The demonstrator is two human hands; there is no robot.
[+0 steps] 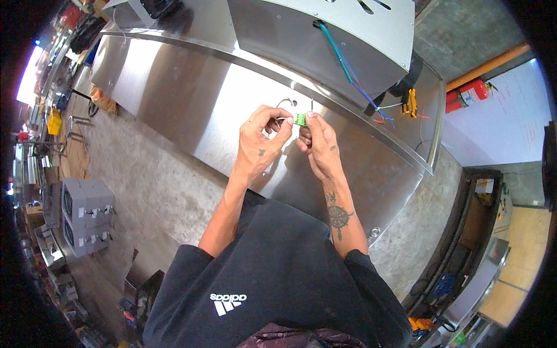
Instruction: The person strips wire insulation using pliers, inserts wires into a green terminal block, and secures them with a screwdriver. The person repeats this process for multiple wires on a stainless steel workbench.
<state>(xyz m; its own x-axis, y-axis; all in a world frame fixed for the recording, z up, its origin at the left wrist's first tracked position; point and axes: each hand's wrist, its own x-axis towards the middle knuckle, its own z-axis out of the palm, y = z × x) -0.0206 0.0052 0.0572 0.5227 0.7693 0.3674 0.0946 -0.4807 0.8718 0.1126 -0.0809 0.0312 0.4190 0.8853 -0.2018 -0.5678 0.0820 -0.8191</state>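
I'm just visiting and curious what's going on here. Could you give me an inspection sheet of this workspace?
Surface: long stainless steel cabinet, bare sheet under the hands.
Job's things: small green connector block pinched between both hands.
Clutter: nothing seen on the sheet.
Grips: left hand and right hand both closed on the block.
Cables: green and blue wires come out of the upper housing.
Surroundings: red fire extinguisher, grey boxes on concrete floor.

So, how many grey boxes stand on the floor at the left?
2: the upper grey box and the lower grey box, stacked or touching, left of the person; more may be hidden in the clutter beyond.
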